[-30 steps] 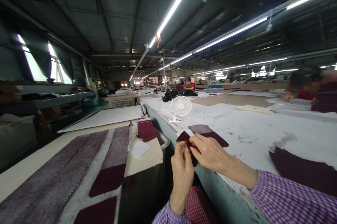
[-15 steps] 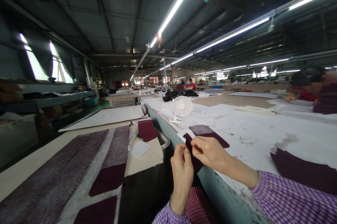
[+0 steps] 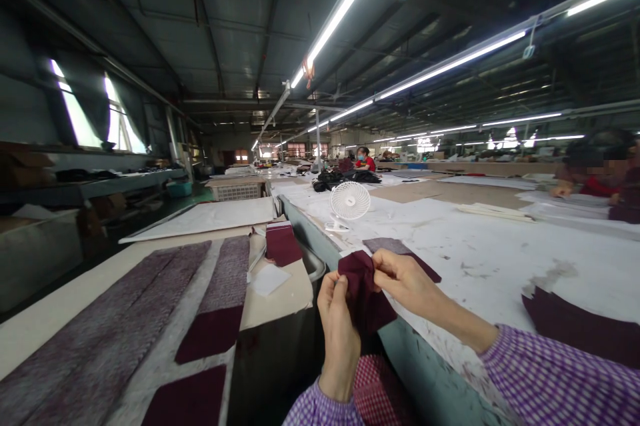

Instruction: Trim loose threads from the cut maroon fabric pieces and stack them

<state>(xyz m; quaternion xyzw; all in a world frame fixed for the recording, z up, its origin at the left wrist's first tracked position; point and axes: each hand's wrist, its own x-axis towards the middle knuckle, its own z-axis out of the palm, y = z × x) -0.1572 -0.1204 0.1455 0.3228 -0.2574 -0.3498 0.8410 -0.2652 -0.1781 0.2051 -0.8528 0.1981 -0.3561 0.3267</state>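
A piece of maroon fabric (image 3: 361, 293) hangs between my hands, its upper edge bunched and its lower part dangling by the table edge. My left hand (image 3: 340, 316) pinches it at the left between thumb and fingers. From the right, my right hand (image 3: 407, 279) grips the other upper side. Just behind them, a flat maroon piece with a greyish patch (image 3: 387, 247) lies on the white-covered table (image 3: 480, 266). Larger dark maroon fabric (image 3: 580, 329) rests on that table, right of my right forearm.
On the left table, long maroon-grey fabric strips (image 3: 125, 299) lie beside a small maroon stack (image 3: 283, 244) and a white card (image 3: 270, 279). A white fan (image 3: 350, 201) stands ahead. Co-workers sit far ahead (image 3: 365, 163) and at right (image 3: 595, 179). A gap separates both tables.
My hands have moved apart, spreading the maroon fabric so that more of its surface shows. The view has shifted slightly to the left.
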